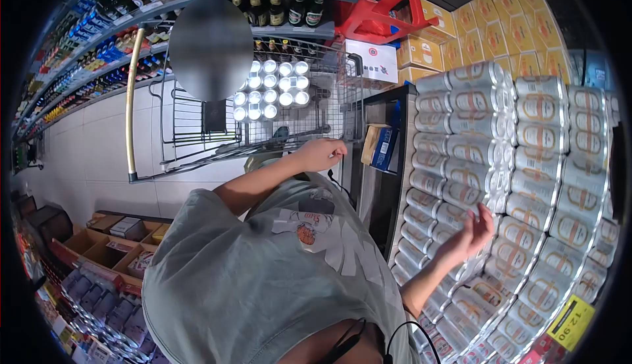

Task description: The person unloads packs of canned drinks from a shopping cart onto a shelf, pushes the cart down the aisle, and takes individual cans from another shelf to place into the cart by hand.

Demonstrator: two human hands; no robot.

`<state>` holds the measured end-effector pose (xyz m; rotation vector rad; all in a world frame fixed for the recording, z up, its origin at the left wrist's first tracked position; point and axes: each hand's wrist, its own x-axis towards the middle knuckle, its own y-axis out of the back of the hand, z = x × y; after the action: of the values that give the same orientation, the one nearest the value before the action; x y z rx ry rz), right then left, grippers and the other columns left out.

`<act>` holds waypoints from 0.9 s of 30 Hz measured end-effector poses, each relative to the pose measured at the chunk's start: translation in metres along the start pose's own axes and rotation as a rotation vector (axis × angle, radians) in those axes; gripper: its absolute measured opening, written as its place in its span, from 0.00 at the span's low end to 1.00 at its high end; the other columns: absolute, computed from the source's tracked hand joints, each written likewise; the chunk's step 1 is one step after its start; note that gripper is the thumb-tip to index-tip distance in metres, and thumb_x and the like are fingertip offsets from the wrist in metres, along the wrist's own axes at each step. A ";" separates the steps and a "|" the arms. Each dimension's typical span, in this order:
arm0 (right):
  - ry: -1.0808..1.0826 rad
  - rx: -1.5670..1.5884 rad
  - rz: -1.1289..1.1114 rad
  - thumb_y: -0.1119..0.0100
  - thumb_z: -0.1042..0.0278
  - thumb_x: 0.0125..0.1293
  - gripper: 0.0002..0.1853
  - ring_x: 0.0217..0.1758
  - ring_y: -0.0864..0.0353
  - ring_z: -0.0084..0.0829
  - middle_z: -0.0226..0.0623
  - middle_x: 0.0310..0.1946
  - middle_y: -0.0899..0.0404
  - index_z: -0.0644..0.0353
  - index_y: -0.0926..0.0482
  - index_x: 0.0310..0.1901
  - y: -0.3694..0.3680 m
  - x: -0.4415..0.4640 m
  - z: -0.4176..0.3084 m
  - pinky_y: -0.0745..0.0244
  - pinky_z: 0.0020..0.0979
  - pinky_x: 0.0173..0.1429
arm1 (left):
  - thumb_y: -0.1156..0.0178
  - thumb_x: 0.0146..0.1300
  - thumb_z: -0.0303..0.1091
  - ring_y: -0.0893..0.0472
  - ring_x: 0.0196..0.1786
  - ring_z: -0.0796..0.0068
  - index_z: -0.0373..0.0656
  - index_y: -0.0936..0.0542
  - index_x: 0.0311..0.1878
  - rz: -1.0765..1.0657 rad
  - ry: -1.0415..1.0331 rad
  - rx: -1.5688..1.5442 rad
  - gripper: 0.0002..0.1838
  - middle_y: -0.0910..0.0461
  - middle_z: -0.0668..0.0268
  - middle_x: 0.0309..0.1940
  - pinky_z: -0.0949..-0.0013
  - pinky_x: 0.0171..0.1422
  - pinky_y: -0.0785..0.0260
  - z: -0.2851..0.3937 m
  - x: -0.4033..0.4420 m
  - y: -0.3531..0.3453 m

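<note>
My left hand [322, 155] is in front of my shirt, beside the cart's near side, with its fingers curled in and nothing visible in them. On the right, my right hand [471, 235] is held over the stacked silver cans [464, 193], its fingers apart and empty; whether it touches a can is unclear. Packs of cans with pale tops [270, 90] lie in the wire shopping cart [336, 113], which has a yellowish handle bar [133, 100].
Bottle shelves [263, 31] run along the top and upper left. A red plastic stool [385, 8], a white box [372, 64] and yellow cartons [503, 25] stand behind. Cardboard bins [108, 252] are at lower left. A yellow price sign [571, 321] is at lower right.
</note>
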<state>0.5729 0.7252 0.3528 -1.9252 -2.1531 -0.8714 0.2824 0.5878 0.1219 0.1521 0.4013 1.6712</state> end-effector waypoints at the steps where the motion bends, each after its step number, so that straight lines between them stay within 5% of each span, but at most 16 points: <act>1: -0.048 0.062 -0.154 0.44 0.80 0.67 0.22 0.67 0.26 0.36 0.44 0.64 0.26 0.62 0.30 0.63 -0.042 0.003 0.006 0.30 0.38 0.68 | 0.39 0.67 0.31 0.15 0.47 0.61 0.41 0.19 0.49 0.018 0.003 -0.013 0.10 0.15 0.61 0.41 0.61 0.52 0.24 -0.013 -0.001 0.017; 5: -0.306 0.086 -0.588 0.39 0.82 0.63 0.30 0.69 0.31 0.32 0.37 0.66 0.31 0.57 0.33 0.67 -0.192 -0.012 0.077 0.31 0.35 0.66 | 0.39 0.63 0.25 0.16 0.49 0.58 0.40 0.20 0.50 0.328 0.145 -0.125 0.12 0.16 0.57 0.43 0.61 0.54 0.24 -0.081 -0.023 0.082; 8: -0.422 0.050 -0.770 0.34 0.78 0.61 0.36 0.70 0.32 0.41 0.46 0.67 0.33 0.61 0.37 0.71 -0.309 -0.046 0.149 0.33 0.40 0.71 | 0.39 0.61 0.24 0.18 0.52 0.53 0.39 0.20 0.50 0.673 0.309 0.029 0.13 0.17 0.55 0.47 0.58 0.58 0.27 -0.120 -0.064 0.132; 10: -0.073 -0.145 -0.888 0.31 0.74 0.60 0.40 0.73 0.34 0.50 0.53 0.69 0.36 0.68 0.40 0.72 -0.381 -0.075 0.198 0.37 0.44 0.74 | 0.38 0.59 0.24 0.22 0.57 0.49 0.39 0.21 0.51 0.878 0.436 0.187 0.15 0.19 0.54 0.52 0.54 0.63 0.30 -0.131 -0.101 0.165; 13: -0.040 -0.284 -0.998 0.24 0.64 0.53 0.53 0.74 0.37 0.60 0.60 0.72 0.42 0.68 0.48 0.75 -0.468 -0.113 0.230 0.39 0.48 0.77 | 0.37 0.59 0.23 0.28 0.65 0.48 0.36 0.25 0.58 1.144 0.539 0.462 0.22 0.25 0.52 0.62 0.51 0.73 0.39 -0.145 -0.153 0.202; 18: -0.564 -0.786 -0.991 0.19 0.52 0.46 0.67 0.78 0.43 0.61 0.58 0.79 0.55 0.50 0.60 0.81 -0.587 -0.139 0.251 0.36 0.57 0.76 | 0.36 0.56 0.22 0.37 0.76 0.41 0.32 0.35 0.70 1.182 0.716 0.533 0.37 0.35 0.42 0.72 0.50 0.78 0.44 -0.145 -0.192 0.219; 20: -0.598 -0.883 -0.994 0.19 0.50 0.45 0.71 0.80 0.46 0.59 0.57 0.81 0.60 0.46 0.65 0.81 -0.612 -0.142 0.257 0.39 0.58 0.77 | 0.34 0.54 0.23 0.40 0.78 0.42 0.29 0.43 0.75 1.157 0.797 0.509 0.45 0.41 0.39 0.76 0.51 0.82 0.49 -0.150 -0.189 0.213; 24: -0.566 -1.152 -0.979 0.16 0.44 0.43 0.77 0.81 0.49 0.60 0.54 0.83 0.69 0.43 0.71 0.82 -0.639 -0.161 0.265 0.43 0.63 0.78 | 0.38 0.66 0.36 0.21 0.65 0.52 0.40 0.34 0.73 1.048 1.164 0.344 0.33 0.22 0.54 0.65 0.58 0.67 0.29 -0.167 -0.191 0.224; 27: -0.515 -1.193 -0.963 0.15 0.40 0.41 0.79 0.81 0.48 0.61 0.53 0.83 0.69 0.42 0.72 0.82 -0.631 -0.169 0.271 0.43 0.66 0.77 | 0.39 0.68 0.40 0.18 0.60 0.55 0.41 0.30 0.69 1.001 1.202 0.249 0.28 0.18 0.57 0.59 0.57 0.64 0.27 -0.180 -0.190 0.243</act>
<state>0.0833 0.6963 -0.1572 -1.2599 -3.3939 -2.4857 0.0239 0.3483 0.0642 -0.6136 1.6342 2.5563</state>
